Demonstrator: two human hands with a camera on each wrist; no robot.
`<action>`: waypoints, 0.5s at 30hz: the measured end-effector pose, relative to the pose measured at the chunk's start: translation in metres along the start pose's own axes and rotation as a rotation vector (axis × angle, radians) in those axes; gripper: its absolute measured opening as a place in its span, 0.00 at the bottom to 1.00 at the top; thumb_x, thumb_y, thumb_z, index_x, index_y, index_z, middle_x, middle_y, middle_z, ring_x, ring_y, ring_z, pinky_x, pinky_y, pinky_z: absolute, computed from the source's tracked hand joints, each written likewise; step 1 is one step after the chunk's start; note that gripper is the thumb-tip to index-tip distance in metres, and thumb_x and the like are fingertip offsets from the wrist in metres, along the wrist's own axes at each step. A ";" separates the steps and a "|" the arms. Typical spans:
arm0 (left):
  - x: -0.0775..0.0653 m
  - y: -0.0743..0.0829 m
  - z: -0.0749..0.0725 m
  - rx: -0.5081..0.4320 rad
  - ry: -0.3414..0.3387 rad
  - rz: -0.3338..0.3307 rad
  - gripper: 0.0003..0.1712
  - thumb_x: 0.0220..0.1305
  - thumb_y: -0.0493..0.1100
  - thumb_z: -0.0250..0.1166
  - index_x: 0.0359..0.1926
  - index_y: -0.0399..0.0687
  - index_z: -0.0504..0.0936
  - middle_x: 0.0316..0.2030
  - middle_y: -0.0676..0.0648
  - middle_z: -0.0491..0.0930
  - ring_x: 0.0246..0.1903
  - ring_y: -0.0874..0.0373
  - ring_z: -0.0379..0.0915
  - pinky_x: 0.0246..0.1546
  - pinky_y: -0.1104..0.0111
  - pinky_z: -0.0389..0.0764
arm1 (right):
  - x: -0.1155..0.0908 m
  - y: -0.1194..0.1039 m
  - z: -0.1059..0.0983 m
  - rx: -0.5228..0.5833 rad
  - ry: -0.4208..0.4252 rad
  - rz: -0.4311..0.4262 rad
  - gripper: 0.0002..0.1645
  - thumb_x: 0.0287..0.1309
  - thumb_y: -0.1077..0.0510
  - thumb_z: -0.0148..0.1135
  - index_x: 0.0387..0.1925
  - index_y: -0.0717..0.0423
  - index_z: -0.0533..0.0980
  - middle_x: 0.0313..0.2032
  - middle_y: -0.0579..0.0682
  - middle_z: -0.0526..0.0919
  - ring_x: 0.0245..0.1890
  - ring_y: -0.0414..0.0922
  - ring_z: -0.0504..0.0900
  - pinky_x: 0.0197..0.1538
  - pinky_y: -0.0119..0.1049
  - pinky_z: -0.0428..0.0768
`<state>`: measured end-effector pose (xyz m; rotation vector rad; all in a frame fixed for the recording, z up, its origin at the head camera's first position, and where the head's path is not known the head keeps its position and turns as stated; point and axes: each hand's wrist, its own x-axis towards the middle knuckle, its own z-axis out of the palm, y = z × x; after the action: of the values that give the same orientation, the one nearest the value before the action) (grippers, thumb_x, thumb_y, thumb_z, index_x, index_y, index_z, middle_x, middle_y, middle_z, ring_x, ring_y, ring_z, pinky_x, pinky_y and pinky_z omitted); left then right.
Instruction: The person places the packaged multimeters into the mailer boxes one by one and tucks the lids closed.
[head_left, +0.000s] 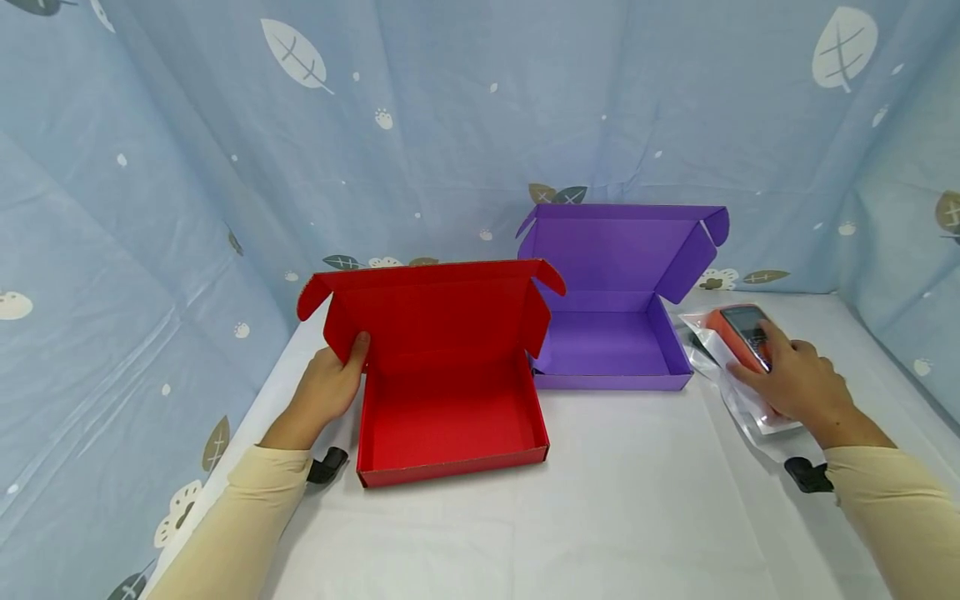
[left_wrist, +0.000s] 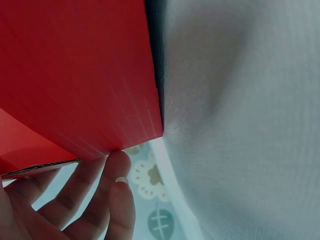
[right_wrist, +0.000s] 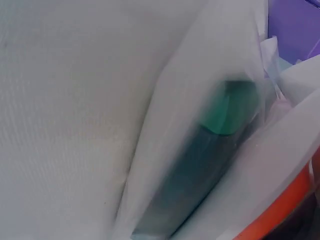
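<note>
My left hand (head_left: pixel 327 385) grips the left side of an open red cardboard box (head_left: pixel 453 417), its thumb at the inner edge. From the left wrist, the fingers (left_wrist: pixel 119 185) show curled at the corner of the red box (left_wrist: pixel 100 70). Over on the right, my right hand (head_left: pixel 802 383) holds an orange handheld device (head_left: pixel 727 329) with a dark screen and keys. Under and beside it lie clear plastic bags (head_left: pixel 742 408). In the right wrist view, a bag covers a long dark object with a green end (right_wrist: pixel 230 107); that hand is out of sight there.
An open purple cardboard box (head_left: pixel 607 346) stands behind and right of the red one, its lid raised. White cloth (head_left: pixel 622 500) covers the table. Blue leaf-patterned curtains (head_left: pixel 465 125) enclose the back and sides.
</note>
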<state>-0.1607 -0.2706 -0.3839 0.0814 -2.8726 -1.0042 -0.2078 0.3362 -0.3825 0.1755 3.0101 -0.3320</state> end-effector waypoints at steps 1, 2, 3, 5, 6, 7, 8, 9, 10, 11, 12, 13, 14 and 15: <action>0.000 0.000 0.000 -0.002 -0.001 0.000 0.36 0.76 0.65 0.40 0.58 0.39 0.74 0.47 0.36 0.82 0.40 0.46 0.76 0.32 0.65 0.75 | 0.000 0.000 0.001 0.004 0.000 0.006 0.66 0.60 0.30 0.59 0.77 0.63 0.36 0.54 0.84 0.59 0.45 0.80 0.64 0.42 0.74 0.72; 0.000 0.000 0.000 -0.006 -0.002 0.001 0.36 0.76 0.65 0.40 0.58 0.39 0.74 0.47 0.36 0.82 0.41 0.46 0.76 0.33 0.64 0.76 | 0.000 0.001 0.001 0.007 0.002 0.009 0.66 0.59 0.29 0.59 0.77 0.62 0.35 0.54 0.83 0.60 0.44 0.79 0.64 0.40 0.72 0.73; 0.000 0.000 0.000 -0.010 -0.002 0.003 0.36 0.76 0.65 0.40 0.58 0.39 0.74 0.47 0.36 0.82 0.41 0.46 0.77 0.35 0.62 0.77 | 0.000 0.001 0.002 0.007 0.005 0.011 0.67 0.59 0.29 0.59 0.77 0.62 0.35 0.52 0.83 0.61 0.44 0.78 0.65 0.39 0.71 0.73; 0.000 0.000 0.000 -0.018 -0.004 0.007 0.36 0.76 0.65 0.40 0.59 0.39 0.74 0.48 0.36 0.82 0.43 0.45 0.77 0.38 0.59 0.79 | 0.001 0.002 0.002 0.008 0.011 0.014 0.68 0.58 0.29 0.59 0.77 0.63 0.35 0.50 0.82 0.63 0.43 0.77 0.66 0.37 0.69 0.74; 0.000 0.000 0.000 -0.020 -0.004 0.008 0.36 0.76 0.66 0.40 0.59 0.39 0.74 0.48 0.36 0.82 0.43 0.45 0.77 0.39 0.57 0.80 | 0.001 0.002 0.003 0.009 0.017 0.015 0.68 0.58 0.29 0.60 0.77 0.63 0.35 0.50 0.82 0.63 0.42 0.76 0.67 0.37 0.68 0.74; -0.001 0.000 0.000 -0.021 -0.004 0.009 0.36 0.76 0.66 0.40 0.59 0.40 0.74 0.48 0.36 0.82 0.44 0.45 0.78 0.40 0.55 0.80 | 0.001 0.003 0.003 0.008 0.021 0.016 0.67 0.58 0.29 0.60 0.77 0.63 0.36 0.49 0.81 0.64 0.42 0.76 0.67 0.37 0.68 0.74; -0.001 0.000 0.000 -0.021 -0.004 0.011 0.36 0.76 0.66 0.40 0.59 0.40 0.73 0.49 0.36 0.82 0.45 0.44 0.78 0.42 0.54 0.81 | 0.002 0.003 0.003 0.007 0.026 0.015 0.67 0.58 0.29 0.60 0.77 0.63 0.37 0.49 0.81 0.64 0.42 0.75 0.67 0.36 0.68 0.74; -0.001 0.000 0.001 -0.021 -0.004 0.012 0.36 0.76 0.66 0.40 0.59 0.40 0.73 0.49 0.36 0.82 0.45 0.44 0.78 0.43 0.53 0.81 | 0.002 0.003 0.003 0.007 0.032 0.012 0.67 0.58 0.29 0.60 0.77 0.63 0.37 0.48 0.81 0.64 0.42 0.75 0.68 0.36 0.67 0.75; -0.001 0.000 0.001 -0.020 -0.004 0.013 0.36 0.76 0.66 0.40 0.59 0.40 0.73 0.49 0.36 0.82 0.45 0.44 0.78 0.43 0.52 0.81 | 0.002 0.004 0.004 0.008 0.036 0.010 0.66 0.59 0.30 0.60 0.77 0.63 0.38 0.48 0.81 0.64 0.41 0.74 0.68 0.36 0.67 0.74; -0.001 0.000 0.001 -0.019 -0.004 0.014 0.36 0.76 0.66 0.40 0.59 0.40 0.73 0.49 0.36 0.82 0.45 0.44 0.79 0.44 0.51 0.81 | 0.002 0.004 0.004 0.008 0.042 0.008 0.65 0.59 0.30 0.60 0.77 0.64 0.38 0.48 0.81 0.64 0.41 0.74 0.68 0.36 0.67 0.74; -0.001 0.000 0.001 -0.018 -0.003 0.016 0.36 0.76 0.66 0.40 0.59 0.40 0.73 0.49 0.36 0.82 0.45 0.44 0.79 0.44 0.51 0.81 | 0.002 0.004 0.004 0.007 0.048 0.005 0.64 0.60 0.31 0.60 0.77 0.64 0.39 0.48 0.81 0.64 0.41 0.74 0.68 0.36 0.67 0.74; -0.001 0.000 0.001 -0.018 -0.002 0.017 0.36 0.76 0.66 0.40 0.59 0.40 0.73 0.49 0.36 0.82 0.45 0.44 0.79 0.44 0.51 0.81 | 0.002 0.005 0.004 0.006 0.052 0.002 0.64 0.61 0.31 0.59 0.77 0.64 0.39 0.48 0.82 0.64 0.41 0.74 0.68 0.36 0.67 0.74; -0.001 0.000 0.001 -0.018 -0.002 0.019 0.36 0.76 0.66 0.40 0.60 0.40 0.73 0.49 0.36 0.82 0.45 0.44 0.79 0.44 0.51 0.81 | 0.002 0.005 0.004 0.004 0.057 -0.001 0.63 0.61 0.32 0.59 0.77 0.64 0.40 0.49 0.82 0.64 0.42 0.74 0.68 0.37 0.67 0.74; -0.001 0.000 0.001 -0.018 0.000 0.020 0.36 0.76 0.66 0.40 0.59 0.40 0.73 0.48 0.36 0.82 0.45 0.44 0.79 0.44 0.51 0.81 | 0.002 0.005 0.004 0.004 0.058 -0.001 0.62 0.62 0.33 0.59 0.77 0.64 0.40 0.49 0.82 0.63 0.42 0.74 0.68 0.37 0.68 0.74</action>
<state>-0.1599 -0.2699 -0.3846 0.0519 -2.8581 -1.0265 -0.2085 0.3401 -0.3871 0.1869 3.0675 -0.3389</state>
